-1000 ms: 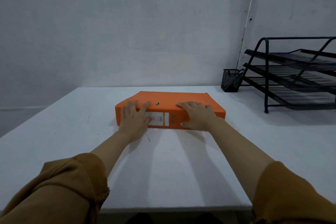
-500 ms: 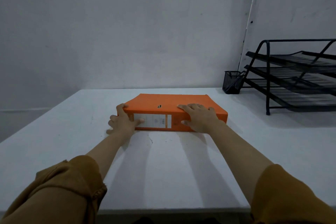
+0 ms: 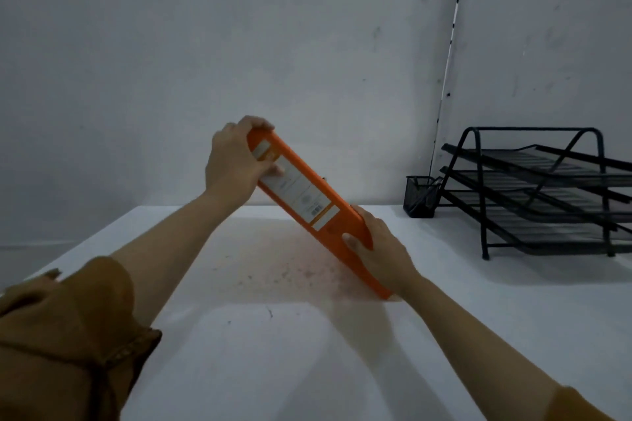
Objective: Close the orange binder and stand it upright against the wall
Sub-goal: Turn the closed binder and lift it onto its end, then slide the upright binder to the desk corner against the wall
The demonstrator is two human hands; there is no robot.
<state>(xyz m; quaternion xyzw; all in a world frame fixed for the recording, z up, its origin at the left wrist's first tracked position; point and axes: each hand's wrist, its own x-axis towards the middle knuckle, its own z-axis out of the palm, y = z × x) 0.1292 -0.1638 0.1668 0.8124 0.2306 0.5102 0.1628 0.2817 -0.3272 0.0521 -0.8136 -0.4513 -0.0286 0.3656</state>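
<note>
On a white table [image 3: 273, 369], seen from the head camera: orange lever-arch binder [image 3: 309, 202], closed, tilted with labelled spine facing the viewer, lower corner at the tabletop. Left hand [image 3: 232, 164] gripping the raised upper end, fingers curled over it; right hand [image 3: 383, 249] clasping the lower end. Closing apparently done; still to tip fully upright and set against the grey wall [image 3: 239, 61], well behind.
</note>
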